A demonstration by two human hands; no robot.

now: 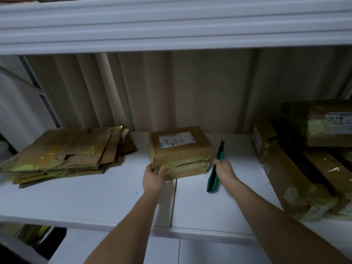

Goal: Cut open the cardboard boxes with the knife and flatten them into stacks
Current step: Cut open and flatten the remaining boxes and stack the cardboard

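Sealed cardboard box [181, 151] flat on the white shelf [114, 197], mid-shelf. Left hand [154, 175] clamped on its near-left corner. Right hand [223, 168] curled round green knife [216, 168], just beside the box. Flattened stack [62, 155] left; unopened boxes [304, 159] right.

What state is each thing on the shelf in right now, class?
Small box: taped shut, uncut.
Knife: held, blade out.
Left hand: gripping the box's corner.
Right hand: gripping the knife.
Left stack: flattened cardboard.
Right boxes: taped, piled.
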